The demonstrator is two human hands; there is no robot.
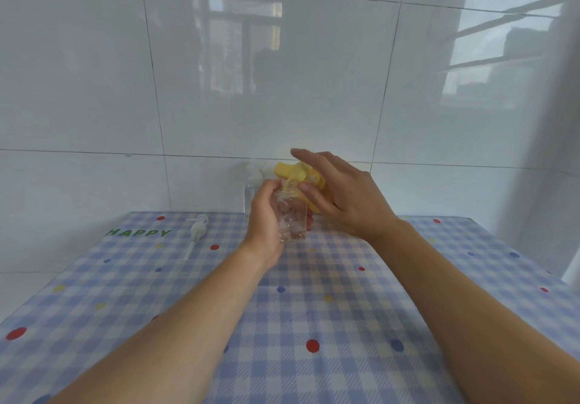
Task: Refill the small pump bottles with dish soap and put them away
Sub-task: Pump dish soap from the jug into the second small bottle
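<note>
My left hand (265, 218) grips a small clear bottle (292, 215) with no pump on it, held upright just above the checked tablecloth (314, 309). My right hand (342, 196) holds a yellow dish soap bottle (298, 176), tipped so its yellow spout sits over the small bottle's open neck. The index finger is stretched out over the cap. Most of the yellow bottle is hidden behind my right hand. A white pump head (196, 231) with its tube lies on the cloth to the left.
Another clear bottle (251, 196) with a white pump stands by the tiled wall (282, 74), behind my left hand. The cloth carries the green word HAPPY (139, 232) at its far left. The table's left edge drops off near the wall.
</note>
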